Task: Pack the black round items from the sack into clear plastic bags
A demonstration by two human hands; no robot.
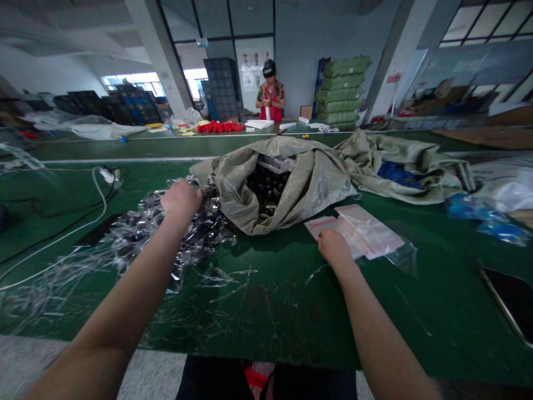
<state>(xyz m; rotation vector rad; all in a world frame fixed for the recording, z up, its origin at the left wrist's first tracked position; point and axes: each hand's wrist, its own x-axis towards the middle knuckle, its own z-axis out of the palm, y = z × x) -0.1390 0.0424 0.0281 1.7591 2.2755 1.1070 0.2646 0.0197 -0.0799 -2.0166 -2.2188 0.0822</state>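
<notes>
My left hand (182,198) is over the far side of a heap of black items in clear plastic wrap (144,225). Its fingers curl down towards the heap, and whatever they hold is hidden. My right hand (334,247) has its fingers closed at the near edge of a stack of flat clear plastic bags (370,230) with pinkish strips. Between and beyond both hands lies a grey-green woven sack (316,178), its mouth open towards me. Several shiny, rounded black items (268,189) show inside it.
Loose clear strips (54,283) litter the green table (283,311). A white cable (97,194) runs along the left. At right are a phone (510,300), blue plastic-wrapped items (491,219) and a second sack (425,150). A person (270,97) stands behind red items (220,127).
</notes>
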